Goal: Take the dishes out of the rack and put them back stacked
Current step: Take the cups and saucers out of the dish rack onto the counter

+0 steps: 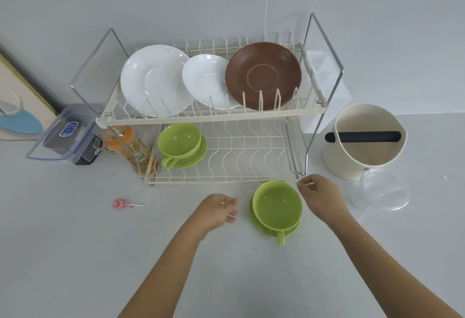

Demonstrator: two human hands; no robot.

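A two-tier wire dish rack (251, 112) stands against the wall. Its top tier holds a large white plate (153, 78), a smaller white plate (205, 80) and a brown plate (263, 75), all leaning on edge. On the lower tier's left sits a green cup (179, 140) on a green saucer (198, 156). A second green cup (276, 204) on its saucer (261, 227) rests on the counter in front of the rack. My left hand (217, 210) hovers just left of it, my right hand (319, 195) just right; both are loosely curled, holding nothing.
A cream tub with a black bar (364, 141) and a clear plastic lid (381, 189) lie right of the rack. A clear lidded box (65, 134) and an orange bottle (128, 146) sit to its left. A lollipop (120, 203) lies on the counter.
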